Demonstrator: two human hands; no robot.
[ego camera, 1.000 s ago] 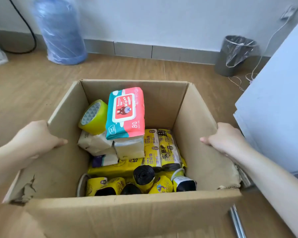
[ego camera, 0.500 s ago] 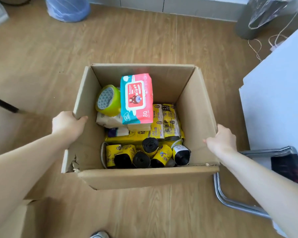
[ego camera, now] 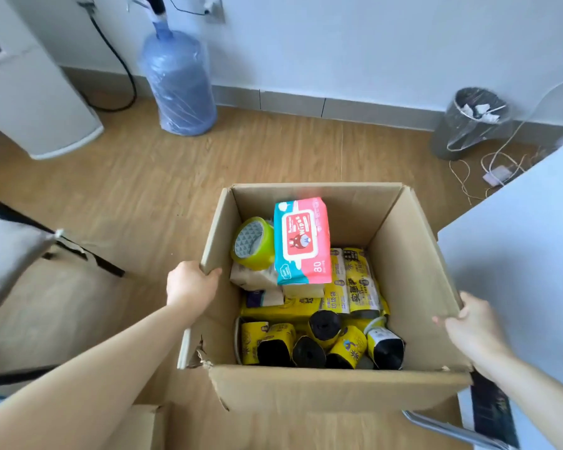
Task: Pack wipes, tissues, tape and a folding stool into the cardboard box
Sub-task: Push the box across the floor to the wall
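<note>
Head view: nearest, black rolls in yellow wrappers (ego camera: 319, 345) fill the front of the open brown cardboard box (ego camera: 335, 388) on the wooden floor (ego camera: 143, 190). Left hand (ego camera: 189, 284) clasps the left wall's top edge; right hand (ego camera: 472, 332) clasps the right wall's edge, so the box sits between both grips. Farther in, the pink-and-teal wipes pack (ego camera: 303, 241) lies atop white tissue packs (ego camera: 257, 277), beside a yellow-green tape roll (ego camera: 252, 243). Beyond, a blue water bottle (ego camera: 179, 86) stands by the wall.

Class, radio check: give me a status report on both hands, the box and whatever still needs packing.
Left hand gripping cardboard box left wall; right hand on right wall. Wipes, tape, tissues inside. Metal-framed item outside, lower right, possibly the stool.
</note>
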